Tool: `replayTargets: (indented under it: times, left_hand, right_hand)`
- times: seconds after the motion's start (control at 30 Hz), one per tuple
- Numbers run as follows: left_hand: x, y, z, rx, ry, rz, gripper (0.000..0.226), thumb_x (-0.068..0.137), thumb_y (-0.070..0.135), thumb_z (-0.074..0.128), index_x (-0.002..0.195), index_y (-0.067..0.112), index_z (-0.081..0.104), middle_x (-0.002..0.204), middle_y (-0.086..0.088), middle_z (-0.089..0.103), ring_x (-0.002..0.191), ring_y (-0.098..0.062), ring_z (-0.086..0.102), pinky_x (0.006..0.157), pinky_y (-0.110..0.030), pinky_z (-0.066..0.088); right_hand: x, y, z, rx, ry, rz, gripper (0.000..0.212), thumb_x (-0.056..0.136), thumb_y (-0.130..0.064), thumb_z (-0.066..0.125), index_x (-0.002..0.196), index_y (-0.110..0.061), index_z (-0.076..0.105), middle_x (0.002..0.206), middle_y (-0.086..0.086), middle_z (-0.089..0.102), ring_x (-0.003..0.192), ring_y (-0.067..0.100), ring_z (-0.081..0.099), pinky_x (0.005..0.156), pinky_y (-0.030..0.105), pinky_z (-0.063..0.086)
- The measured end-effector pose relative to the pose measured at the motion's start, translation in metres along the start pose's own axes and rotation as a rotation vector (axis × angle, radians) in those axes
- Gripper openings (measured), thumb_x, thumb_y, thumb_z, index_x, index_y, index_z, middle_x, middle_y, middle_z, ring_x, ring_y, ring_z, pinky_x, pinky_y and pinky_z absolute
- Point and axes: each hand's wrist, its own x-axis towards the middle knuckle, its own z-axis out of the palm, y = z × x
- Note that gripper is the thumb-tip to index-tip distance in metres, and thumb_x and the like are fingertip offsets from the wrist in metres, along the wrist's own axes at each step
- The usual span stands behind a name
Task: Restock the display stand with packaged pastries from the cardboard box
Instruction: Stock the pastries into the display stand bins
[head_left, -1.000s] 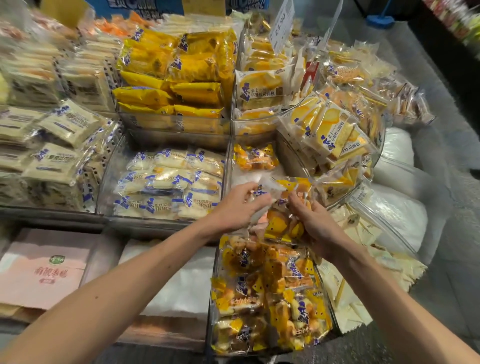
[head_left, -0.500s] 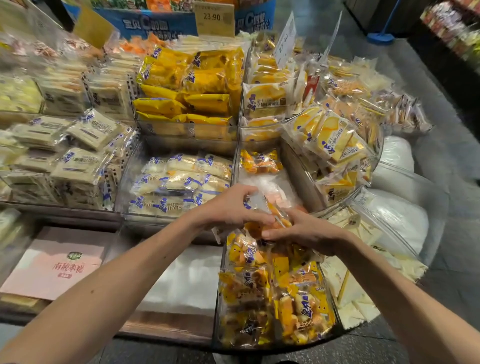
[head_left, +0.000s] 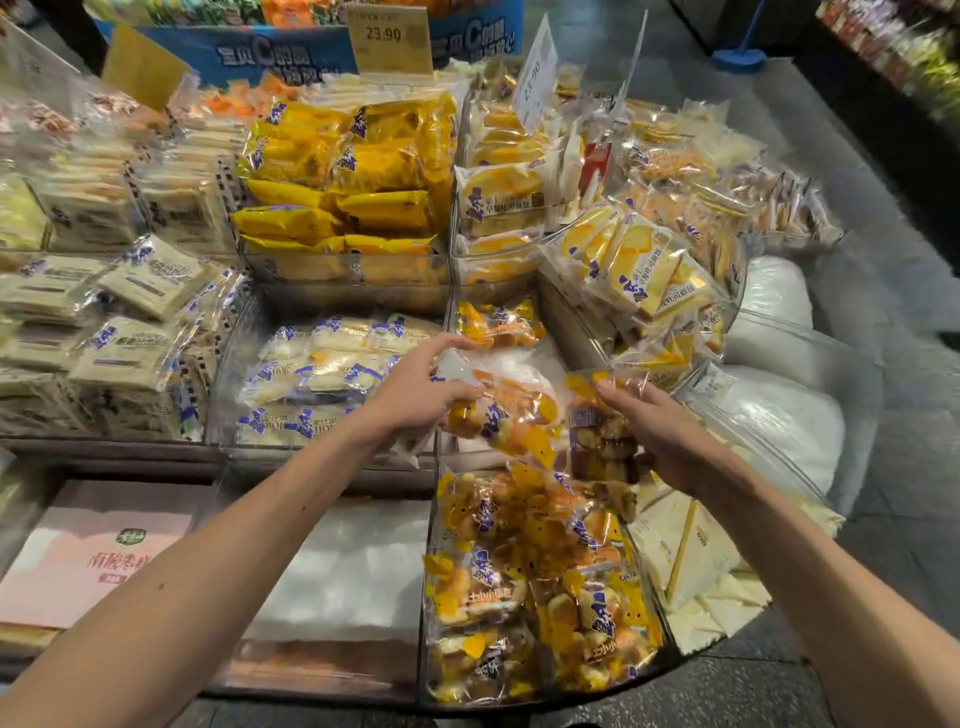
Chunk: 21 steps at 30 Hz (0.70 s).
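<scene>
The left hand (head_left: 415, 397) fingers clamp one clear yellow-printed pastry packet (head_left: 501, 415). At 3 o'clock, the right hand (head_left: 670, 441) fingers clamp a second packet (head_left: 597, 436), likely separating them for shelving.

The left hand (head_left: 415, 400) and right hand (head_left: 670, 441) are bare, both forearms too. The left forearm (head_left: 234, 561) has two small dark spots, well behind the left hand.

23.90 on yellow price card (head_left: 389, 35); 23.90 on white price card (head_left: 536, 73)
</scene>
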Motion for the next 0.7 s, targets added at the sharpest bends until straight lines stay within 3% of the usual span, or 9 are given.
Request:
replayTargets:
  times: [0.07,0.17,0.33,0.47,0.6,0.7]
  left_hand:
    - [0.012,-0.002,0.004,-0.028,0.083,-0.015,0.035,0.084,0.019,0.077,0.111,0.031,0.061,0.131,-0.003,0.053,0.107,-0.021,0.061,0.074,-0.032,0.059]
    - [0.031,-0.003,0.014,-0.082,0.186,-0.056,0.026,0.083,0.021,0.078,0.099,0.026,0.058,0.104,-0.004,0.064,0.092,-0.019,0.066,0.074,-0.037,0.060]
    - [0.068,-0.002,0.030,0.030,0.303,-0.077,0.027,0.083,0.027,0.078,0.095,0.016,0.057,0.086,0.002,0.064,0.075,-0.016,0.063,0.065,-0.035,0.052]
    - [0.089,-0.004,0.038,0.099,0.343,-0.156,0.030,0.083,0.032,0.078,0.096,0.017,0.055,0.089,-0.002,0.067,0.061,-0.022,0.070,0.062,-0.041,0.060]
    - [0.095,-0.012,0.043,0.430,0.371,-0.100,0.044,0.079,0.048,0.076,0.100,0.017,0.052,0.093,-0.004,0.064,0.081,-0.025,0.063,0.061,-0.035,0.049]
    - [0.094,-0.020,0.057,0.761,0.368,0.011,0.056,0.081,0.056,0.073,0.112,0.015,0.050,0.114,-0.010,0.053,0.086,-0.026,0.060,0.063,-0.035,0.048]
  right_hand:
    - [0.004,0.001,-0.005,0.038,0.047,-0.003,0.036,0.101,-0.037,0.053,0.126,-0.012,0.053,0.110,0.007,0.068,0.091,0.017,0.064,0.062,0.031,0.045]
    - [0.010,0.000,-0.009,0.081,0.071,-0.008,0.042,0.101,-0.039,0.053,0.133,-0.012,0.049,0.115,0.008,0.066,0.095,0.019,0.064,0.062,0.032,0.049]
    - [0.019,-0.003,-0.013,0.116,0.054,0.001,0.038,0.101,-0.040,0.051,0.130,-0.015,0.051,0.116,0.008,0.066,0.099,0.020,0.062,0.067,0.036,0.048]
    - [0.029,-0.004,-0.014,0.109,0.045,0.014,0.040,0.101,-0.041,0.050,0.133,-0.017,0.050,0.109,0.007,0.069,0.095,0.020,0.065,0.068,0.036,0.050]
    - [0.037,-0.003,-0.012,0.097,0.032,0.019,0.045,0.100,-0.042,0.052,0.138,-0.018,0.048,0.110,0.005,0.071,0.093,0.018,0.068,0.068,0.035,0.052]
    - [0.038,-0.004,-0.011,0.102,0.010,0.028,0.033,0.100,-0.041,0.052,0.126,-0.020,0.055,0.100,0.003,0.074,0.092,0.019,0.069,0.071,0.036,0.052]
